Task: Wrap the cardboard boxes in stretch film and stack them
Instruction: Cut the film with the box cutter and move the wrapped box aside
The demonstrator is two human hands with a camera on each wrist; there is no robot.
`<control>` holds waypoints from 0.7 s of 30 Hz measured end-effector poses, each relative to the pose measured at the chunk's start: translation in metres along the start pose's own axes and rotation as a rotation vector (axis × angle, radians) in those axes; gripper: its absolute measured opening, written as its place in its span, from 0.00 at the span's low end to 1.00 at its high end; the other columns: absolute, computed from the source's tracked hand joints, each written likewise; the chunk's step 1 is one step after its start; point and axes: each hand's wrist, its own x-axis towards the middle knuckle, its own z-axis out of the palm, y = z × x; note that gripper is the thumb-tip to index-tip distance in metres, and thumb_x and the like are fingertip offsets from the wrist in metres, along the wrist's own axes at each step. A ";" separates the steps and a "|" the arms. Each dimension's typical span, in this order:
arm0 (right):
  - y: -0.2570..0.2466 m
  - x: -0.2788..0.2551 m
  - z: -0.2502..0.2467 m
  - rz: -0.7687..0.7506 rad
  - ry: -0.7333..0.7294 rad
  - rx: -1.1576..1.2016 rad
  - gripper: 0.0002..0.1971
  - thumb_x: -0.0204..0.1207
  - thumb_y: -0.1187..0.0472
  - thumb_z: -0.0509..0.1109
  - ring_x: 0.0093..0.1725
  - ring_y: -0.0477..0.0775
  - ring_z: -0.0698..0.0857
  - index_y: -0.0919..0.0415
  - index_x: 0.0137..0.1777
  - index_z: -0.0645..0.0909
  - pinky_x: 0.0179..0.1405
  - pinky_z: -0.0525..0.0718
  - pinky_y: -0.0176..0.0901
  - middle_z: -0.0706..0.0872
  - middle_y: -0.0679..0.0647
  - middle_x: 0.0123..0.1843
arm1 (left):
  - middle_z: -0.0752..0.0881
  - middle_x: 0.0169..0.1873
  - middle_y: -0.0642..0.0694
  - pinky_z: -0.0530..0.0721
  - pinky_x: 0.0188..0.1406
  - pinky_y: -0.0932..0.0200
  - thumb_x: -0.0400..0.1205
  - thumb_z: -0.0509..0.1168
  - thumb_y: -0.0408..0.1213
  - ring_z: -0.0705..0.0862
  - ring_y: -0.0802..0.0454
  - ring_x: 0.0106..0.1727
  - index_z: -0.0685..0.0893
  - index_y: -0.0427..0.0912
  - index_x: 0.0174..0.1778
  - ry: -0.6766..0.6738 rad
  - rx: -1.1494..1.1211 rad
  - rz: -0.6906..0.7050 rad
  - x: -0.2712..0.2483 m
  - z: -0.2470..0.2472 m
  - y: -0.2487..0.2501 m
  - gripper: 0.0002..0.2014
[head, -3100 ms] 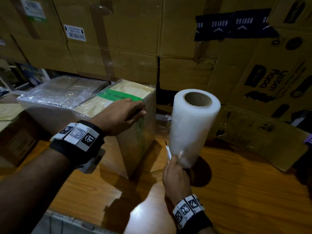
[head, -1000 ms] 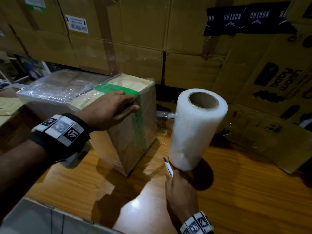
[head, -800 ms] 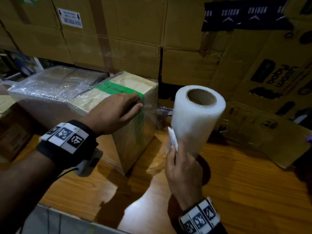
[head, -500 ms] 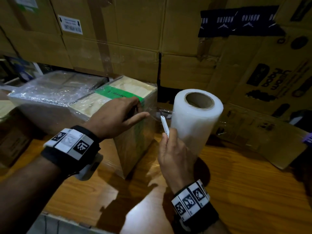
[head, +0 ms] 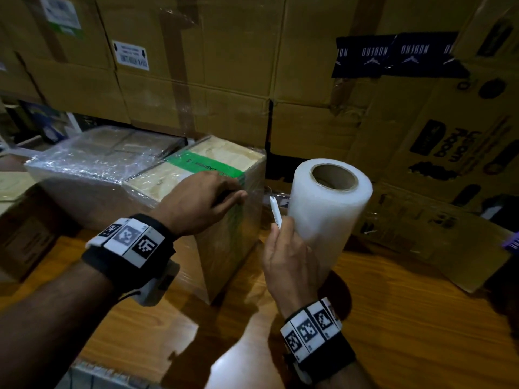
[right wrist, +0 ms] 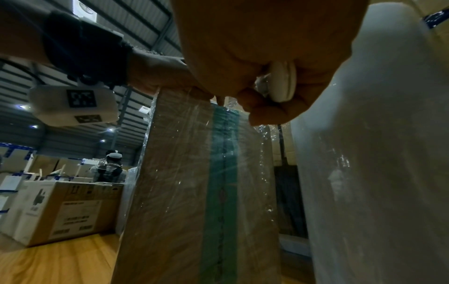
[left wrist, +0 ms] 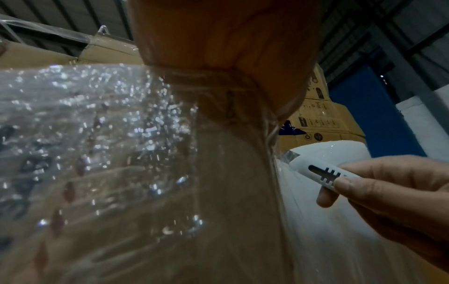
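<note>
A cardboard box [head: 224, 242] with green tape, sheathed in stretch film, stands on the wooden table [head: 407, 318]. My left hand [head: 224, 195] lies over its top front edge, fingers flat on the film. The white stretch film roll [head: 328, 211] stands upright just right of the box. A thin strip of film [head: 278, 195] runs from box to roll. My right hand [head: 283, 228] grips a white cutter [head: 275, 213], its tip up at that strip. In the left wrist view the cutter [left wrist: 318, 171] points at the box's corner. The right wrist view shows the box [right wrist: 218, 192] and the roll [right wrist: 376, 153].
A second film-wrapped box [head: 92, 167] sits against the first on its left. Large cartons [head: 224, 66] form a wall close behind. A flattened carton [head: 421, 228] leans at the right. Far off in the right wrist view are a carton [right wrist: 60, 207] and a person [right wrist: 109, 169].
My right hand has risen with the cutter from the roll's base to near its top, beside the film strip. My left hand stays on the box's top edge.
</note>
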 end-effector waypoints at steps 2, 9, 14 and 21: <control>0.003 0.000 0.005 -0.004 -0.015 -0.014 0.07 0.92 0.49 0.49 0.26 0.40 0.76 0.44 0.51 0.64 0.21 0.77 0.37 0.74 0.43 0.31 | 0.77 0.29 0.63 0.63 0.29 0.68 0.91 0.62 0.49 0.79 0.66 0.35 0.86 0.51 0.44 -0.010 -0.030 -0.002 0.000 -0.002 0.002 0.13; 0.010 -0.018 0.026 0.052 -0.024 -0.122 0.06 0.91 0.53 0.57 0.22 0.35 0.63 0.48 0.50 0.69 0.19 0.55 0.28 0.65 0.40 0.27 | 0.75 0.29 0.65 0.70 0.33 0.74 0.91 0.64 0.44 0.79 0.70 0.36 0.84 0.53 0.43 -0.032 -0.086 0.024 0.000 -0.004 0.007 0.10; 0.019 -0.025 0.034 0.069 -0.176 -0.131 0.08 0.93 0.50 0.51 0.37 0.42 0.77 0.49 0.59 0.70 0.41 0.80 0.35 0.76 0.44 0.37 | 0.83 0.34 0.59 0.69 0.32 0.68 0.91 0.64 0.45 0.81 0.61 0.36 0.90 0.45 0.48 -0.046 -0.078 0.026 0.000 -0.003 0.004 0.13; 0.042 -0.061 0.043 0.159 -0.452 -0.236 0.10 0.93 0.50 0.52 0.41 0.44 0.87 0.52 0.65 0.72 0.34 0.83 0.35 0.86 0.47 0.47 | 0.78 0.29 0.59 0.66 0.26 0.62 0.90 0.61 0.52 0.77 0.58 0.31 0.85 0.49 0.43 -0.013 -0.035 0.074 -0.004 -0.006 -0.001 0.15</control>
